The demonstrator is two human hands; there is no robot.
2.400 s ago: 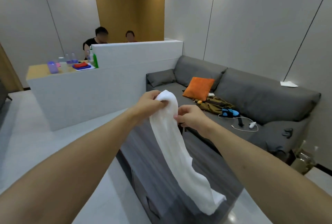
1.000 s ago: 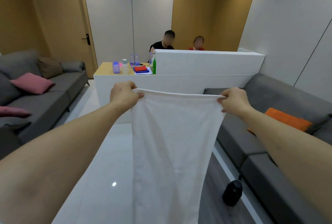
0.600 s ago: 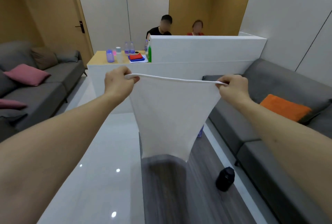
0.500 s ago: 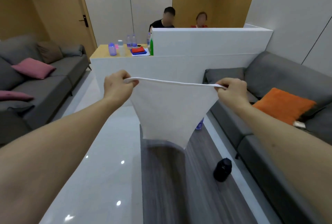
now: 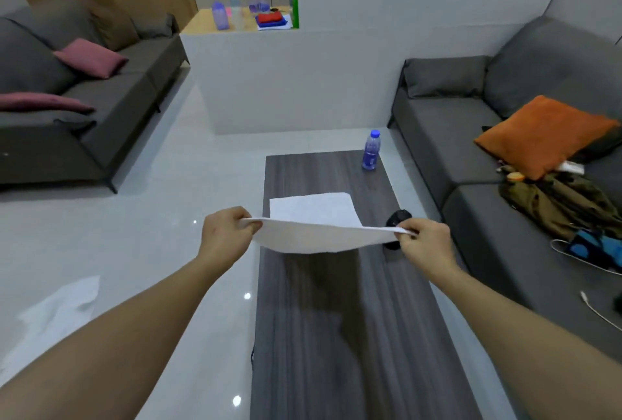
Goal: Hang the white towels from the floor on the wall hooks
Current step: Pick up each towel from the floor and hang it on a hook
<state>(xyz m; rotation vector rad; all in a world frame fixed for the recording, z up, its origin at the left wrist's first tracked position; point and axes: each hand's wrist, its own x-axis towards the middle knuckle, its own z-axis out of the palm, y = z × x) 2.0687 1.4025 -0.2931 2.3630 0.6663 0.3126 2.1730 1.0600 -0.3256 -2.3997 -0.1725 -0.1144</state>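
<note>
White towel [image 5: 316, 227]: held spread above the dark wood table [image 5: 336, 335], far end draped on it. Left hand [image 5: 226, 235] grip closed on its 9 o'clock corner; right hand [image 5: 424, 242] grip closed on its 3 o'clock corner. Water bottle [image 5: 371, 150] stood at 1 o'clock.

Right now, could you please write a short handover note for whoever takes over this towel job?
Left hand: pinching the left corner of the white cloth towel.
Right hand: pinching the right corner.
Towel: spread between both hands above the dark wood-grain coffee table, far end lying on it.
Done: one towel is off the floor.
Left: no wall hooks in view; find them and hang it.
</note>
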